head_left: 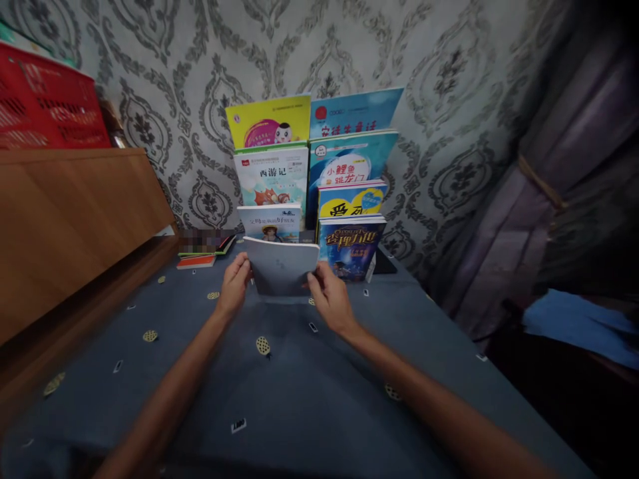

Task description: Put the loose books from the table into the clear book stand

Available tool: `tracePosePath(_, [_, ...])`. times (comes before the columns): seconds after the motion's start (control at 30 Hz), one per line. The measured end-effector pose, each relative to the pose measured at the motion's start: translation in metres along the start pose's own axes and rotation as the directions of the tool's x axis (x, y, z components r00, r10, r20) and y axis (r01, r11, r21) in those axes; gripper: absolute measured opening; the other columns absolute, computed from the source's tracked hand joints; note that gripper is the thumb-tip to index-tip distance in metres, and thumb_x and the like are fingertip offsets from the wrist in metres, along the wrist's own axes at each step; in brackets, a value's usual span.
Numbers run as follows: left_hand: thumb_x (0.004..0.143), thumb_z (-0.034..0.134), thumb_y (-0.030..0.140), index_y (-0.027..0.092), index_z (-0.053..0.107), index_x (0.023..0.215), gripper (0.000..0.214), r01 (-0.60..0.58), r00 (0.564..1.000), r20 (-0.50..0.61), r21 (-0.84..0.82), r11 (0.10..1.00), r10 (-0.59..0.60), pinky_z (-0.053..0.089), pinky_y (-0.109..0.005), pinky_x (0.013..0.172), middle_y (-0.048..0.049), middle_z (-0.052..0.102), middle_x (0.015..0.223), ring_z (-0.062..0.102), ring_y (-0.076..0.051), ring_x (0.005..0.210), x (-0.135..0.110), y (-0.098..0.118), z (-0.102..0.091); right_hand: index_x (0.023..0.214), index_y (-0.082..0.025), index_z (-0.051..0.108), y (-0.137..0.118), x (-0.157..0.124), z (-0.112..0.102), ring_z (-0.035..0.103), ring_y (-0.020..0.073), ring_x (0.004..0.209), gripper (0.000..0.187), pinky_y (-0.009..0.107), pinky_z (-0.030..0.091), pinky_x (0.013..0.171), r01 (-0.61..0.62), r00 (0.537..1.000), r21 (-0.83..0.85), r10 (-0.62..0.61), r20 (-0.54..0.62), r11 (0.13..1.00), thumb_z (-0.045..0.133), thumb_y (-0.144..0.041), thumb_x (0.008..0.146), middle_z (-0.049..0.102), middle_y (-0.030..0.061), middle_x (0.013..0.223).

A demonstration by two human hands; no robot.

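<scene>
A grey-covered book (282, 269) is held upright by its two sides, between my left hand (235, 283) and my right hand (330, 296). The fingers of both hands are closed on its edges. Just behind it stand books in two tiered columns. The left column has a pale blue book (272, 223), a white book (272, 176) and a yellow book (267, 120). On the right are a dark blue book (352, 249), a yellow and blue book (352, 199) and two teal ones, the front teal book (352, 163) lower. The rack under them is mostly hidden.
A dark blue cloth with pineapple prints (299, 386) covers the table. Several flat books (204, 253) lie at the back left. A wooden cabinet (74, 219) with a red basket (54, 100) on top borders the left; a curtain (504, 199) and blue fabric (579, 322) are right.
</scene>
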State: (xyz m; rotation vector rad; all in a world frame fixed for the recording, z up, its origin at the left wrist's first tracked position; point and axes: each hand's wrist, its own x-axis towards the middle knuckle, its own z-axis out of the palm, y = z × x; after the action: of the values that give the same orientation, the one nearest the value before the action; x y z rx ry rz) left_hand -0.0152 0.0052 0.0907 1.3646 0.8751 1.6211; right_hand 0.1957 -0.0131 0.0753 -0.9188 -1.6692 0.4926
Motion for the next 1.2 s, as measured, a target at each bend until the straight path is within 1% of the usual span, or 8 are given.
tracePosePath(0.1, [0.085,0.063,0.040,0.020,0.062,0.088,0.020,0.054,0.996,-0.080,0.058,0.997,-0.050,0.049,-0.019,0.073,0.0009,0.062,0.085,0.059,-0.013,0.081,-0.010,-0.017,-0.002,0.090,-0.025,0.044,0.007,-0.015,0.013,0.061,0.0198,0.068,0.009,0.032,0.045,0.065,0.001,1.000,-0.098,-0.003,-0.022,0.995,0.038,-0.029,0.095,0.055,-0.0008,0.071])
tracePosePath(0.23, [0.090,0.061,0.039,0.022,0.061,0.093,0.017,0.092,0.986,-0.150,0.099,0.991,-0.077,0.050,-0.019,0.082,-0.0009,0.063,0.094,0.060,-0.015,0.098,-0.026,-0.030,-0.004,0.095,-0.026,0.044,0.013,-0.034,0.020,0.060,0.0208,0.072,0.010,0.032,0.046,0.066,0.015,1.000,-0.132,-0.016,-0.003,0.991,0.034,-0.026,0.096,0.058,0.0020,0.078])
tracePosePath(0.4, [0.090,0.061,0.041,0.022,0.060,0.089,0.020,0.038,0.988,-0.156,0.151,0.988,-0.014,0.049,-0.023,0.084,-0.0027,0.062,0.093,0.058,-0.018,0.102,-0.035,-0.028,-0.001,0.099,-0.025,0.044,0.013,-0.040,0.019,0.061,0.0220,0.078,0.011,0.034,0.050,0.070,0.044,0.999,-0.153,-0.043,0.008,0.987,0.033,-0.024,0.098,0.060,0.0043,0.085])
tracePosePath(0.57, [0.093,0.057,0.041,0.023,0.060,0.094,0.018,-0.029,0.983,-0.169,0.251,0.968,0.073,0.047,-0.028,0.092,-0.0040,0.062,0.098,0.057,-0.021,0.104,-0.037,-0.024,0.001,0.108,-0.024,0.047,0.017,-0.037,0.021,0.065,0.0241,0.091,0.017,0.039,0.054,0.080,0.093,0.995,-0.185,-0.087,0.039,0.978,0.033,-0.022,0.098,0.064,0.0084,0.095])
tracePosePath(0.7, [0.097,0.049,0.042,0.024,0.060,0.095,0.022,-0.125,0.982,-0.084,0.379,0.917,0.169,0.043,-0.033,0.101,-0.0051,0.062,0.098,0.057,-0.022,0.101,-0.033,-0.013,0.001,0.120,-0.023,0.048,0.024,-0.030,0.023,0.064,0.0260,0.107,0.027,0.045,0.053,0.095,0.235,0.972,-0.194,-0.228,0.060,0.952,0.034,-0.018,0.097,0.065,0.0123,0.110])
tracePosePath(0.87, [0.091,0.052,0.053,0.025,0.059,0.096,0.029,-0.302,0.925,-0.089,0.419,0.856,0.370,0.039,-0.039,0.109,-0.0085,0.061,0.110,0.054,-0.027,0.116,-0.021,-0.002,0.001,0.128,-0.022,0.048,0.030,-0.011,0.026,0.058,0.0295,0.121,0.036,0.055,0.050,0.102,0.424,0.906,-0.181,-0.416,0.079,0.888,0.038,-0.016,0.093,0.062,0.0163,0.123])
tracePosePath(1.03, [0.084,0.055,0.060,0.026,0.058,0.098,0.037,-0.346,0.891,-0.134,0.417,0.841,0.433,0.044,-0.040,0.102,-0.0098,0.059,0.118,0.051,-0.030,0.121,-0.012,0.009,0.005,0.127,-0.023,0.048,0.027,0.012,0.029,0.049,0.0318,0.134,0.034,0.061,0.042,0.110,0.491,0.870,-0.181,-0.489,0.058,0.852,0.046,-0.022,0.093,0.058,0.0177,0.134])
tracePosePath(1.2, [0.086,0.055,0.058,0.025,0.056,0.097,0.035,-0.403,0.857,-0.151,0.397,0.824,0.492,0.039,-0.040,0.107,-0.0086,0.060,0.111,0.051,-0.028,0.120,-0.002,0.016,0.009,0.126,-0.025,0.048,0.024,0.034,0.032,0.046,0.0318,0.138,0.034,0.063,0.038,0.112,0.442,0.894,-0.204,-0.447,0.023,0.873,0.043,-0.021,0.092,0.057,0.0151,0.135])
